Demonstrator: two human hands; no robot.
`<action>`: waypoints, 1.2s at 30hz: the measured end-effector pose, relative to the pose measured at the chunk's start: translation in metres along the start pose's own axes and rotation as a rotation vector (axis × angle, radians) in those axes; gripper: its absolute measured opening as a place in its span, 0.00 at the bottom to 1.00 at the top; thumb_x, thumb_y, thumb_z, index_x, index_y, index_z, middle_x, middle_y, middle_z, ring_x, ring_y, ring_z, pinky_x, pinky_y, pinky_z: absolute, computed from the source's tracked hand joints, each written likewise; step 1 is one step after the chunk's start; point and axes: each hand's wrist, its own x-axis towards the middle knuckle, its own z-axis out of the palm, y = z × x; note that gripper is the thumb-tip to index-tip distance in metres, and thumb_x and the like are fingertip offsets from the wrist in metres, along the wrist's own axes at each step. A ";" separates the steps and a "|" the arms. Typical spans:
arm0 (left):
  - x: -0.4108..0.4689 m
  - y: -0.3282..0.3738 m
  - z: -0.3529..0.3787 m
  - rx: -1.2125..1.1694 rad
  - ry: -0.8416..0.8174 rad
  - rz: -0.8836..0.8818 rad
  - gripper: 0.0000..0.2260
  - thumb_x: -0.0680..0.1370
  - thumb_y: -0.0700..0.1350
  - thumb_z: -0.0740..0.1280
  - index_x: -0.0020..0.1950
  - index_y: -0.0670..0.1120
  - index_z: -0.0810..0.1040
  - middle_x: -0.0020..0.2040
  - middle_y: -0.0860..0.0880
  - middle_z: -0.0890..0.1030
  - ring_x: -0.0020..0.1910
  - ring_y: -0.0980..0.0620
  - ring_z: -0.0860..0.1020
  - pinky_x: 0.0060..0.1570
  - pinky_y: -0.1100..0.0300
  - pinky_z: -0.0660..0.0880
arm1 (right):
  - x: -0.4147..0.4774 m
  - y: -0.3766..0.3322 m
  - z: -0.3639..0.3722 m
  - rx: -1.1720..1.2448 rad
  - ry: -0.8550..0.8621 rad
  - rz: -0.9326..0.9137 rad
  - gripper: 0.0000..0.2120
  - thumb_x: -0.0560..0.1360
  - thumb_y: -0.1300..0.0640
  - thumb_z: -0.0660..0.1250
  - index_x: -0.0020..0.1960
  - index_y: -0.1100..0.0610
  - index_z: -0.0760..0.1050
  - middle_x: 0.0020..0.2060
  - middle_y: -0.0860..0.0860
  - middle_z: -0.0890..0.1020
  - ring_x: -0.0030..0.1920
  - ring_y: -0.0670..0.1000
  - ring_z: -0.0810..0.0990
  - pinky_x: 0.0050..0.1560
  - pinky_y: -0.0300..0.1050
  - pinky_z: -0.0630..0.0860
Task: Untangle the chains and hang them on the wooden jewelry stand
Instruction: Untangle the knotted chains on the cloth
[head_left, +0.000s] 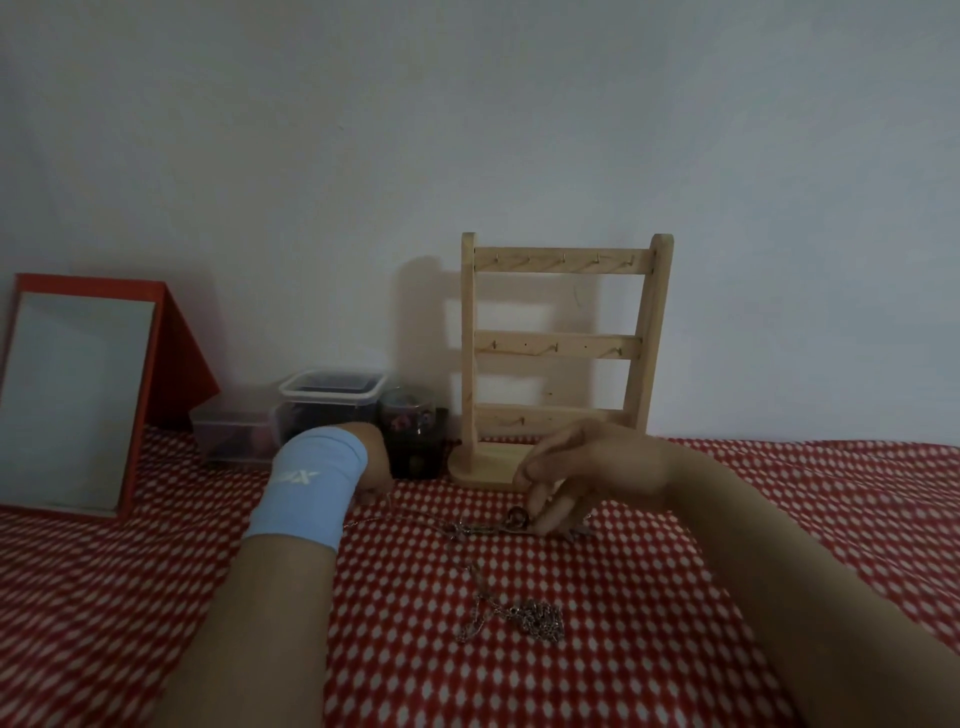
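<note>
Right hand (587, 467) pinches the ringed end of a chain (467, 530) lying on the cloth (415, 665). The grip of the left hand (375, 467) cannot be told. A heaped chain (530, 618) lies at 6 o'clock and the stand (561, 358) at 12 o'clock.

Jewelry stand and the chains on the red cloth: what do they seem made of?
Jewelry stand: pale wood, matte and seemingly unvarnished, with faint grain showing. Its small hooks look like metal. Chains: silvery metal links with faint glints; the dim light leaves the exact metal open.

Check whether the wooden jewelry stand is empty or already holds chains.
Empty: the wooden jewelry stand shows bare hooks; chains lie on the red cloth.
</note>
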 end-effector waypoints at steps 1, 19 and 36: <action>-0.003 0.005 0.000 0.002 0.015 0.040 0.17 0.80 0.46 0.64 0.67 0.42 0.76 0.65 0.44 0.78 0.61 0.48 0.78 0.64 0.55 0.74 | 0.002 0.001 0.000 -0.108 0.093 0.004 0.08 0.81 0.57 0.68 0.55 0.60 0.83 0.47 0.60 0.87 0.45 0.59 0.87 0.48 0.52 0.84; -0.007 0.044 0.023 -0.327 0.046 0.573 0.08 0.74 0.45 0.74 0.53 0.51 0.86 0.52 0.55 0.85 0.52 0.58 0.80 0.62 0.61 0.74 | 0.025 0.019 0.019 -0.946 0.217 0.098 0.05 0.75 0.48 0.72 0.50 0.45 0.84 0.45 0.40 0.84 0.49 0.44 0.83 0.56 0.50 0.82; 0.006 0.048 0.026 -1.253 0.060 0.627 0.11 0.81 0.35 0.59 0.49 0.46 0.79 0.44 0.46 0.79 0.45 0.51 0.77 0.52 0.56 0.74 | 0.019 0.019 0.023 -0.060 0.441 -0.141 0.09 0.82 0.57 0.66 0.48 0.59 0.83 0.29 0.46 0.83 0.22 0.45 0.68 0.24 0.39 0.68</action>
